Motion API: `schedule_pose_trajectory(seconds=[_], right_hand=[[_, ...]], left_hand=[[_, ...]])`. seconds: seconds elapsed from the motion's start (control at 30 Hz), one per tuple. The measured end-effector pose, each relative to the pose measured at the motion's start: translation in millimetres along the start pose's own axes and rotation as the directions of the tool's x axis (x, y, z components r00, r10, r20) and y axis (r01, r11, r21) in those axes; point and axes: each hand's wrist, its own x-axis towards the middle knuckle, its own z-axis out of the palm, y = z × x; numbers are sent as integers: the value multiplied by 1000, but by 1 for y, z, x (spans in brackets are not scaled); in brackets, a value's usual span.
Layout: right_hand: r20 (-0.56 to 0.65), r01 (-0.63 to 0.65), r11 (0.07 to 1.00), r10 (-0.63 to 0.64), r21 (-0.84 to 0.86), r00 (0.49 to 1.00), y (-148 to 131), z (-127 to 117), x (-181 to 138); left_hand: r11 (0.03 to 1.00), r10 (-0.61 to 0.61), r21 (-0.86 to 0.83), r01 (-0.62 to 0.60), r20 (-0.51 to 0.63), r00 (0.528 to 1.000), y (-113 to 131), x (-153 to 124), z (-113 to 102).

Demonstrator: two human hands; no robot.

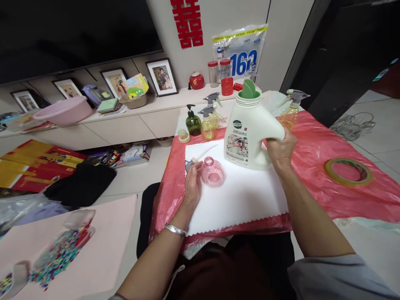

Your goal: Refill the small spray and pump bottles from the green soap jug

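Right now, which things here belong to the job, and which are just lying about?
Seemingly in use: white jug in the right hand; pink bottle by the left hand; spray top.

Likely lying about: tape roll; pink basin; photo frames; coloured bits.

White jug (237, 139) upright; translucent pink bottle (213, 173) open-topped.

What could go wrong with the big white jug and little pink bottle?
The white jug has no cap on, so anything inside could spill if the right hand tips it.

The pink bottle is small, and the left hand shows only at one side, so a bump might knock it over.
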Motion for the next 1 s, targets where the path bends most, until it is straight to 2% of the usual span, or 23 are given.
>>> schedule_pose_trajectory(seconds=[0.1,0.2,0.33,0.43,0.5,0.57,0.67,0.73,0.83,1.0], right_hand=[[-14,6,1000,-6,-11,1000,1,2,-1],[-17,4,1000,-4,-17,1000,1,1,-2],[21,0,1000,0,-11,1000,-3,-6,-2],[70,8,1000,-8,6,997,-4,-9,-3],[26,10,1000,-11,24,1000,-3,-7,-3],[-41,14,999,-12,43,999,0,-4,-3],[-67,24,998,-20,64,998,4,1,-3],[-73,30,997,-25,76,997,7,2,-3],[-77,38,995,-30,96,997,9,1,-2],[-95,44,992,-32,121,995,13,3,1]], left_hand=[[986,-115,-127,105,-78,990,6,4,4],[978,-178,-122,166,-94,980,14,5,8],[980,-189,-91,179,-126,974,26,7,11],[988,-144,23,150,-168,975,37,10,4],[975,-92,180,127,-190,977,43,14,-6],[919,-12,385,86,-192,981,48,18,-19],[743,142,667,-50,-84,986,52,25,-36],[658,184,741,-131,10,983,53,29,-43],[619,157,761,-195,123,980,53,34,-47],[394,-3,859,-325,355,935,49,35,-51]])
